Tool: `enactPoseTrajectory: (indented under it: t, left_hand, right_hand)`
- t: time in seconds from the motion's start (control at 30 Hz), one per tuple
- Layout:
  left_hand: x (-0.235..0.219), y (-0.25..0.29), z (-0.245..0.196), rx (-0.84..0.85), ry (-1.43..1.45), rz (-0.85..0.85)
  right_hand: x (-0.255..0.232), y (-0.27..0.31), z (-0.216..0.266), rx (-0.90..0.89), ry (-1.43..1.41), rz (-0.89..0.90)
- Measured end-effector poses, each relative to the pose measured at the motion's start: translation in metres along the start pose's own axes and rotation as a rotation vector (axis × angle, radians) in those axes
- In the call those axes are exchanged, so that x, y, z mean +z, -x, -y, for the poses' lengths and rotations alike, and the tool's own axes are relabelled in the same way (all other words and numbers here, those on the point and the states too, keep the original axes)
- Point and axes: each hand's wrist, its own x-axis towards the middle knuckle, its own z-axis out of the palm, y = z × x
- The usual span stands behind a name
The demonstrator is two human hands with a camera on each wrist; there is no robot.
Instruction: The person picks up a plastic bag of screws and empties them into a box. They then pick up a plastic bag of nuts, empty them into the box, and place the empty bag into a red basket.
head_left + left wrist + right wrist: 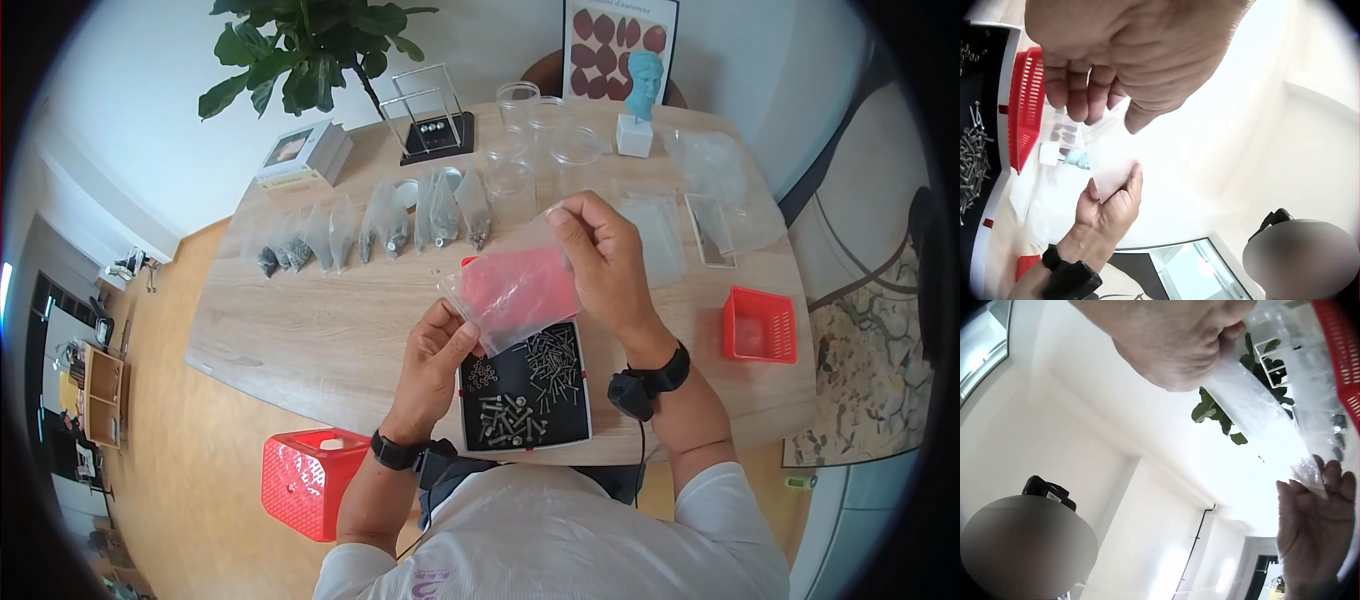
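A clear plastic zip bag (pixel 515 285) is stretched between both hands, above the back of a black tray (pixel 508 370). My left hand (pixel 432 355) pinches its lower left corner between thumb and fingers. The far right end is gripped by my right hand (pixel 605 262), thumb on top. The bag looks flat, and a red basket shows through it from behind. In the right wrist view the bag (pixel 1260 412) slants down from the right hand (pixel 1172 344) to the left fingertips. Small nuts (pixel 482 375), long screws (pixel 553 365) and thick bolts (pixel 512 420) lie in the tray.
Several filled bags (pixel 395 225) stand in a row at the left. Clear cups (pixel 512 180) are behind them. More flat bags (pixel 655 235) and a red basket (pixel 760 328) are at the right. A red stool (pixel 310 485) stands below the table's front edge.
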Motion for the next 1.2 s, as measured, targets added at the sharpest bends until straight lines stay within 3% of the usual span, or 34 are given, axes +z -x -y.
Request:
enactPoseTrajectory:
  t: [0.57,0.67,0.73,0.77,0.87,0.9,0.97,1.2]
  left_hand:
    - [-0.016,-0.002,0.006,0.05,0.008,-0.051]
    - [-0.023,-0.005,0.006,0.086,-0.048,-0.118]
    - [-0.027,-0.008,0.005,0.112,-0.104,-0.174]
    - [-0.029,-0.01,0.005,0.17,-0.18,-0.203]
    - [-0.023,-0.016,0.003,0.246,-0.301,-0.231]
    - [-0.018,-0.017,0.003,0.265,-0.339,-0.227]
    - [-0.009,-0.017,0.002,0.312,-0.474,-0.206]
    - [0.015,-0.013,-0.01,0.432,-0.924,-0.175]
  right_hand:
    - [0.007,-0.001,-0.012,-0.085,-0.016,-0.086]
    - [-0.001,-0.005,-0.013,0.033,-0.016,-0.125]
    - [-0.005,-0.008,-0.009,-0.155,0.192,-0.265]
    - [-0.003,-0.006,-0.004,-0.156,0.188,-0.261]
    - [0.011,0.014,0.017,-0.084,0.055,0.009]
    - [0.017,0.019,0.018,-0.085,0.053,0.006]
    - [0.026,0.027,0.019,-0.04,-0.016,0.24]
    - [0.026,0.024,0.014,-0.053,0.032,0.256]
